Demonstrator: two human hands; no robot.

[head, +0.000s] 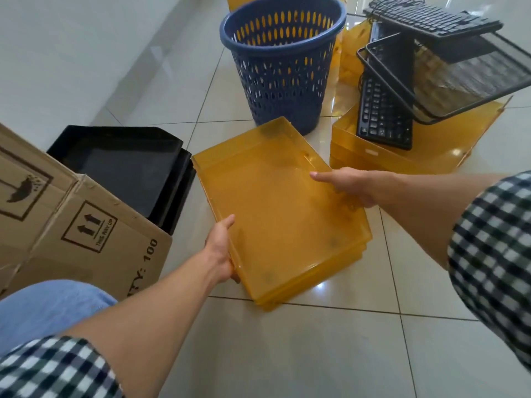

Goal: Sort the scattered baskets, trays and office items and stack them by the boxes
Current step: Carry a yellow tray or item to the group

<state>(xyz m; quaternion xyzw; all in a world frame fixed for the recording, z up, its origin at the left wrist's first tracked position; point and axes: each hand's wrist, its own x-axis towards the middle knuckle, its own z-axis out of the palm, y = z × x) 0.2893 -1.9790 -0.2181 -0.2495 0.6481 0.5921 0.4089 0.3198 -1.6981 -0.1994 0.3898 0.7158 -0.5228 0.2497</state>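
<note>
In the head view I hold the yellow trays point(275, 214) low at the floor, just beside the black trays point(129, 165) and the box point(86, 225). My left hand point(219, 248) grips the near-left rim with its thumb over it, and my right hand point(347, 185) grips the right rim with its forefinger straight along it. I judge this the placing step, though I cannot tell whether the stack rests yet; next it wants squaring by the box, then release, then the keyboards point(385, 116).
</note>
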